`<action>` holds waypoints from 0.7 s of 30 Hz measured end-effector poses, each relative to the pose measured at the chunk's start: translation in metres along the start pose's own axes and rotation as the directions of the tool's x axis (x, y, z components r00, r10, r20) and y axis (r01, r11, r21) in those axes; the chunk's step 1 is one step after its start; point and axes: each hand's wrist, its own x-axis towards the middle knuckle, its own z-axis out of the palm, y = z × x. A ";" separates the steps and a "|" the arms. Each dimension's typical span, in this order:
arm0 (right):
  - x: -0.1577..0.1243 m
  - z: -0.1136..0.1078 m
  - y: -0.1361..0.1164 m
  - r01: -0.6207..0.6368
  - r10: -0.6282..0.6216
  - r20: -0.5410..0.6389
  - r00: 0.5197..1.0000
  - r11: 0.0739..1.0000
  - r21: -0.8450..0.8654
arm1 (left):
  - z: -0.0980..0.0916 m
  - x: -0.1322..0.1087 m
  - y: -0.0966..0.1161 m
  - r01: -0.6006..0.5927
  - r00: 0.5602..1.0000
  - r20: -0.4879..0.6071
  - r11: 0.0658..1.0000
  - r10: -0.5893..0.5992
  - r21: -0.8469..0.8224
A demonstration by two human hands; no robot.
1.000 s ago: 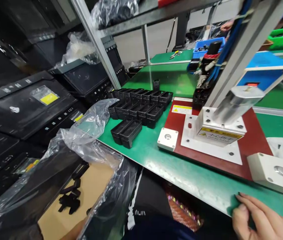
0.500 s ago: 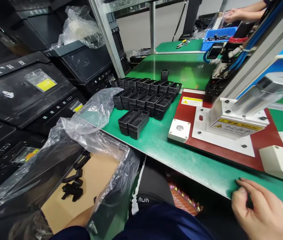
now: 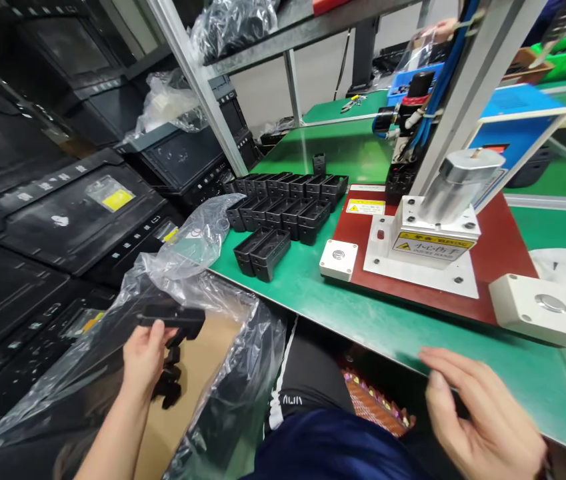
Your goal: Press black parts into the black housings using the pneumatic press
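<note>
My left hand point(image 3: 147, 353) pinches a black plastic housing point(image 3: 185, 320) above a plastic-lined cardboard box point(image 3: 213, 333). Below it, several more black parts point(image 3: 167, 383) lie on the box's cardboard. My right hand point(image 3: 477, 407) hovers at the front edge of the green table point(image 3: 303, 287), fingers stretched out and nothing in them. Rows of black rectangular housings point(image 3: 273, 213) stand on the table, with a pair of housings point(image 3: 263, 253) set apart in front of them.
A press fixture point(image 3: 433, 233) on a red base plate point(image 3: 497, 247) carries a white button box point(image 3: 339, 259) at the left and another white button box point(image 3: 545, 307) at the right. Black crates point(image 3: 77, 200) are stacked at the left. Clear plastic film point(image 3: 187, 233) drapes onto the table.
My left hand has come up into view from low in the box with a black housing. My right hand has shifted left in the picture, and the view has turned somewhat.
</note>
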 end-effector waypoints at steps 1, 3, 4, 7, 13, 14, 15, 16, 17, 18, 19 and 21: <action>0.004 0.005 -0.007 -0.011 0.007 0.044 0.999 0.996 0.090 | 0.008 -0.004 0.016 -0.064 0.989 -0.136 0.996 0.055 -0.064; 0.011 0.015 -0.023 -0.078 0.036 0.177 0.984 0.968 0.236 | 0.041 -0.018 0.047 -0.065 0.988 -0.154 0.975 0.032 -0.210; 0.015 0.018 -0.031 -0.122 0.047 0.247 0.968 0.946 0.299 | 0.063 -0.028 0.060 -0.038 0.997 -0.080 0.957 0.015 -0.288; 0.021 0.018 -0.054 -0.284 0.067 0.439 0.896 0.846 0.451 | 0.138 -0.065 0.082 0.158 0.965 0.257 0.906 -0.056 -0.393; 0.007 -0.001 -0.062 -0.487 0.356 0.332 0.873 0.659 0.573 | 0.223 -0.127 0.077 0.531 0.745 0.626 0.772 -0.230 -0.349; 0.003 -0.005 -0.060 -0.496 0.421 0.270 0.866 0.652 0.573 | 0.229 -0.132 0.073 0.576 0.704 0.663 0.751 -0.255 -0.323; 0.000 -0.010 -0.058 -0.506 0.470 0.222 0.854 0.653 0.563 | 0.232 -0.136 0.069 0.621 0.657 0.698 0.728 -0.283 -0.290; -0.002 -0.015 -0.057 -0.508 0.500 0.178 0.848 0.666 0.546 | 0.234 -0.139 0.064 0.663 0.608 0.730 0.705 -0.312 -0.251; -0.004 -0.020 -0.056 -0.498 0.506 0.138 0.851 0.695 0.519 | 0.235 -0.142 0.060 0.698 0.562 0.755 0.683 -0.338 -0.213; -0.004 -0.025 -0.055 -0.471 0.488 0.099 0.867 0.740 0.480 | 0.235 -0.145 0.055 0.721 0.527 0.771 0.669 -0.358 -0.182; -0.003 -0.030 -0.055 -0.425 0.447 0.060 0.893 0.792 0.438 | 0.234 -0.147 0.051 0.725 0.509 0.779 0.670 -0.367 -0.159; 0.000 -0.038 -0.054 -0.308 0.335 -0.006 0.942 0.874 0.375 | 0.230 -0.149 0.045 0.662 0.535 0.776 0.736 -0.335 -0.139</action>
